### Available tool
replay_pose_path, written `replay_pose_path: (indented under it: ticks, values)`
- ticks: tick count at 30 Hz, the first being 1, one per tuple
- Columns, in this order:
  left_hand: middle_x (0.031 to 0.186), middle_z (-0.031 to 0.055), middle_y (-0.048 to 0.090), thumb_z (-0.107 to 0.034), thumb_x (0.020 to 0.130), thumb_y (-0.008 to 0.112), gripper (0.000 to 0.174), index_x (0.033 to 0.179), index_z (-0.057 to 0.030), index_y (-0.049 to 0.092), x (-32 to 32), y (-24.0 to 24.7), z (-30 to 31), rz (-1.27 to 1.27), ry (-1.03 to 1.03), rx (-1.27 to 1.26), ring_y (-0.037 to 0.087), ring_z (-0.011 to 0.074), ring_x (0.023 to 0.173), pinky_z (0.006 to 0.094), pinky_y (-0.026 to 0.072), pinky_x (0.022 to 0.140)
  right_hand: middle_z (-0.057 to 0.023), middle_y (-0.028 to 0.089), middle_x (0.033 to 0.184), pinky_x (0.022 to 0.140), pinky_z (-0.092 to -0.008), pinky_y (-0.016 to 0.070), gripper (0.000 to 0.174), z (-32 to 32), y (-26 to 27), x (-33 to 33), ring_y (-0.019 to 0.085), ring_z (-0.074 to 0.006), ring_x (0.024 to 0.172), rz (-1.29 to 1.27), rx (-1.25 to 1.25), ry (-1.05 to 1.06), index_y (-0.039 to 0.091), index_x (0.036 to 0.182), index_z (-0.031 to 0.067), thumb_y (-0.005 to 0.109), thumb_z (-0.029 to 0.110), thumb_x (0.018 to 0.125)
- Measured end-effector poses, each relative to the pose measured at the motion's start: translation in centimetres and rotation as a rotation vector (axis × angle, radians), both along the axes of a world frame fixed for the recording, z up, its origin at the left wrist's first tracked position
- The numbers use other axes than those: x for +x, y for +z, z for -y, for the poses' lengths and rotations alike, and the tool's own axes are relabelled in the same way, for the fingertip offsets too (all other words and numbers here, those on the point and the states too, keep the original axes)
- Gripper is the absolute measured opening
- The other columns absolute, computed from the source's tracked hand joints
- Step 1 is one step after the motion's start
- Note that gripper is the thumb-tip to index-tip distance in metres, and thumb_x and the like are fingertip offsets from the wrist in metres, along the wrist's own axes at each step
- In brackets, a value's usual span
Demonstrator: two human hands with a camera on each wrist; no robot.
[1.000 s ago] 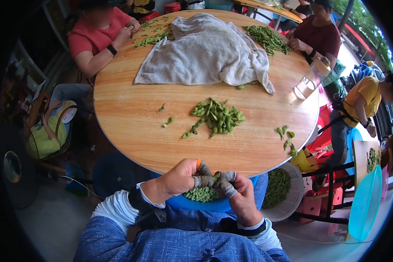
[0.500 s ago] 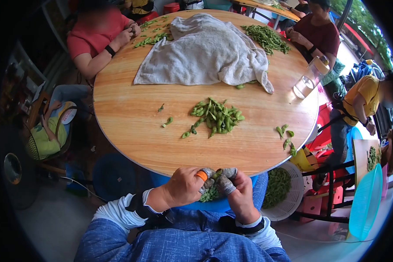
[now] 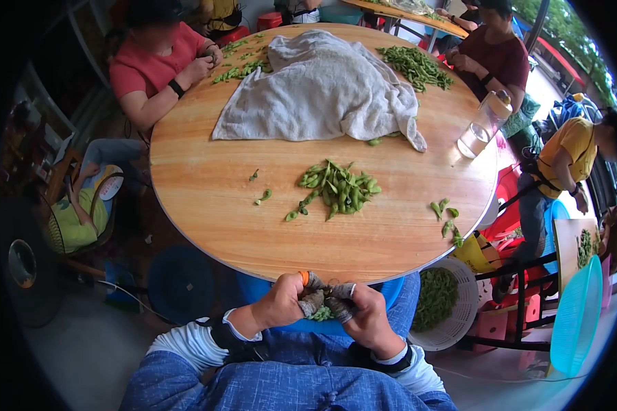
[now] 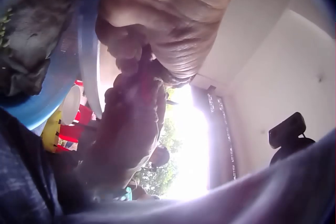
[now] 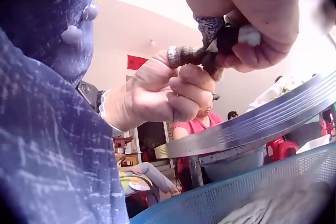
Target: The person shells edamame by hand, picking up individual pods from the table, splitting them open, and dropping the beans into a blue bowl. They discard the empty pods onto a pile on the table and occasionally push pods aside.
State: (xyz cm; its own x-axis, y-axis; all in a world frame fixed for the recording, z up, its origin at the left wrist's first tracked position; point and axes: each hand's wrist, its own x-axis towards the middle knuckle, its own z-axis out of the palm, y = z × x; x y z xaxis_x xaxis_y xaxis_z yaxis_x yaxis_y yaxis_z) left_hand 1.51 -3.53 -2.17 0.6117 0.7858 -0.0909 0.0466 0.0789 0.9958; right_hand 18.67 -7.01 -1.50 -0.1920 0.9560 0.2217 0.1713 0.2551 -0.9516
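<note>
My left hand and right hand meet at the fingertips just off the near table edge, thumbs and forefingers wrapped in grey knitted finger covers. Together they pinch an edamame pod, now hidden by the covered fingertips. Below them, shelled green beans show in a blue basin. The right wrist view has both hands' fingers curled and fingertips touching. A heap of edamame pods lies in front of me on the round wooden table.
A white towel covers the table's middle. Several loose pods and a clear jar are at the right. A white basket of pods stands right of my knee, and a turquoise basket beyond. Other people sit around the table.
My left hand rolled knuckles-up against the right, then turned back with its thumb towards me. The green pod visible between the fingertips earlier is now hidden. The head view has tilted slightly.
</note>
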Motion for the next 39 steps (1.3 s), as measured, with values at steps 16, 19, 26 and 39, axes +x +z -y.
replay_pose_path:
  ticks: [16,19,26,39]
  values:
    - [0.08,0.016,0.055,-0.01,0.072,0.052,0.019,0.089,-0.0044,0.057,0.9,3.6,-3.8,-0.566,-0.383,0.577,0.055,0.0312,0.075,0.0371,0.0442,0.062,-0.0122,0.055,0.062,0.052,-0.0284,0.0424,0.026,4.7,-1.4,14.2,0.052,-0.0196,0.052,0.634,-0.195,-0.698,0.056,0.094,-0.0013,0.054,-0.002,0.069]
    - [0.073,0.0142,0.052,-0.002,0.066,0.049,0.013,0.076,-0.0022,0.056,1.6,1.7,-8.6,-0.53,0.029,1.03,0.053,0.0305,0.07,0.0376,0.0432,0.06,-0.0093,0.056,0.065,0.054,-0.0261,0.042,0.024,4.4,-1.3,12.9,0.052,-0.0153,0.056,0.444,-0.143,-0.739,0.056,0.093,-0.0016,0.053,-0.003,0.07]
    - [0.078,0.0117,0.053,0.003,0.064,0.053,0.015,0.078,0.0001,0.056,2.7,-0.5,-14.1,-0.659,-0.079,1.204,0.051,0.0293,0.075,0.0357,0.0425,0.064,-0.0039,0.059,0.08,0.067,-0.0214,0.044,0.016,1.5,-0.8,7.7,0.055,-0.0093,0.072,-0.039,-0.203,-0.476,0.057,0.093,-0.0045,0.055,0.0,0.078]
    - [0.073,0.0019,0.055,-0.012,0.081,0.056,0.026,0.102,-0.0073,0.041,2.5,2.4,-3.1,0.344,0.225,-0.48,0.052,0.0078,0.062,0.0191,0.0421,0.053,0.001,0.057,0.077,0.057,-0.0175,0.0364,0.019,-2.4,1.4,0.6,0.048,-0.0049,0.064,-0.567,-0.47,-0.017,0.058,0.09,0.0006,0.057,0.017,0.08]
